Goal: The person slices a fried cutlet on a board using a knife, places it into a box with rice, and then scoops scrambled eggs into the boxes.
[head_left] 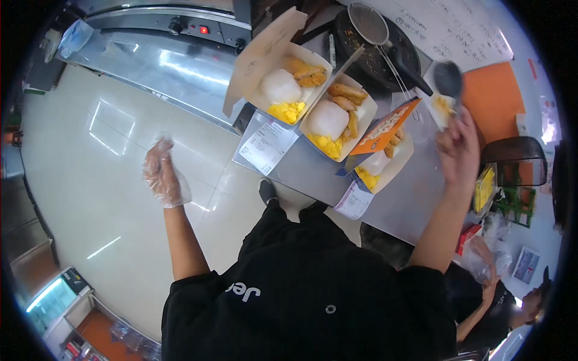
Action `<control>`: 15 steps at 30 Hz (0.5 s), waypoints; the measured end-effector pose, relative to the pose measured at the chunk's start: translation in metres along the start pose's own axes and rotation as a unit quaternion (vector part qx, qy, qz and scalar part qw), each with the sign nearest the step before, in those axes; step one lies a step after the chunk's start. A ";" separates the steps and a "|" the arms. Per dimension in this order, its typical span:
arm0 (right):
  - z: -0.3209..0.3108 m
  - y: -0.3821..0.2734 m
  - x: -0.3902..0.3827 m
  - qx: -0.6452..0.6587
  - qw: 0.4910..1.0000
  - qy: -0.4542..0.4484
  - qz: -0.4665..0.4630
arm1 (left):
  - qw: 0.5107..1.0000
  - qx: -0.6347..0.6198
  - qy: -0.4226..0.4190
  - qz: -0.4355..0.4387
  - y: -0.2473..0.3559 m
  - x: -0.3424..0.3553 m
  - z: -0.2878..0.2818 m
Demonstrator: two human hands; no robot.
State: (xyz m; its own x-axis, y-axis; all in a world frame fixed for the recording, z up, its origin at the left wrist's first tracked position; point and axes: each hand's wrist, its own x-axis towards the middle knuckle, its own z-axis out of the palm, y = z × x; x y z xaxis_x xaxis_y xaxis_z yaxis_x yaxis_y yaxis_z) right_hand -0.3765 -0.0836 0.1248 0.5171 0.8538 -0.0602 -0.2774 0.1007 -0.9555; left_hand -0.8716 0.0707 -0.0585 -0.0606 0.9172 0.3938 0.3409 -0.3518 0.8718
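My right hand (459, 147) is closed around the handle of a black ladle (448, 78) at the right of the counter. Under the ladle lies a white surface with yellow-brown food or sauce (444, 108) on it. My left hand (164, 174), in a clear plastic glove, hangs over the floor at the left with loosely bent fingers and nothing visible in it. Between my hands stand three open paper boxes: a left box (245, 69), a middle box (368, 114) and a right box (402, 161) with an orange printed lid. Each holds white rice, yellow scrambled egg and fried golden pieces.
A black pan (349, 57) with a wire strainer (368, 23) stands behind the boxes. Paper slips (268, 147) hang at the counter's front edge. Another person (490, 301) works at the lower right. A steel appliance with knobs (174, 25) stands at the back left.
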 end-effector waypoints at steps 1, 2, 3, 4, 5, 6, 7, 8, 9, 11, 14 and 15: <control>-0.023 -0.005 -0.010 0.031 0.992 0.123 -0.013 | 0.999 0.031 0.022 -0.005 -0.002 0.002 -0.006; -0.066 -0.009 -0.019 0.075 0.989 0.126 -0.030 | 0.999 0.037 0.014 0.000 0.000 0.005 -0.010; -0.113 -0.021 -0.035 0.110 0.983 0.138 -0.057 | 0.998 0.050 0.026 -0.019 0.003 0.012 -0.003; -0.153 -0.024 -0.052 0.095 0.974 0.194 -0.067 | 0.996 0.072 0.043 -0.036 0.008 0.016 0.001; -0.189 -0.022 -0.068 0.079 0.961 0.252 -0.078 | 0.989 0.143 0.042 -0.021 0.016 0.022 0.007; -0.221 -0.013 -0.080 0.084 0.956 0.268 -0.084 | 0.985 0.167 0.046 -0.011 0.018 0.026 0.010; -0.255 -0.005 -0.094 0.051 0.931 0.356 -0.061 | 0.983 0.178 0.048 -0.006 0.014 0.028 0.011; -0.304 0.002 -0.111 -0.071 0.919 0.388 -0.026 | 0.961 0.274 0.038 -0.016 0.012 0.031 0.011; -0.354 0.013 -0.119 -0.192 0.893 0.406 0.021 | 0.955 0.256 0.011 0.152 -0.016 0.033 -0.014; -0.443 0.028 -0.138 -0.501 0.762 0.406 0.050 | 0.891 0.366 -0.024 0.267 0.001 0.037 0.001; -0.532 0.047 -0.179 -0.730 0.592 0.327 -0.099 | 0.985 0.164 0.038 0.032 0.059 0.032 0.065; -0.522 0.046 -0.163 -0.669 0.636 0.383 0.031 | 0.985 0.161 0.041 0.040 0.086 0.029 0.079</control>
State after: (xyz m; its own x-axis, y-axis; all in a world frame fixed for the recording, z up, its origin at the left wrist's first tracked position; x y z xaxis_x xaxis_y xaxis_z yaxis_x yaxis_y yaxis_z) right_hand -0.0510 -0.4845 -0.0600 0.9236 0.2836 0.2579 0.3562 -0.8836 -0.3040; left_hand -0.7701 0.0815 0.0047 -0.0931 0.8659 0.4916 0.6264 -0.3328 0.7049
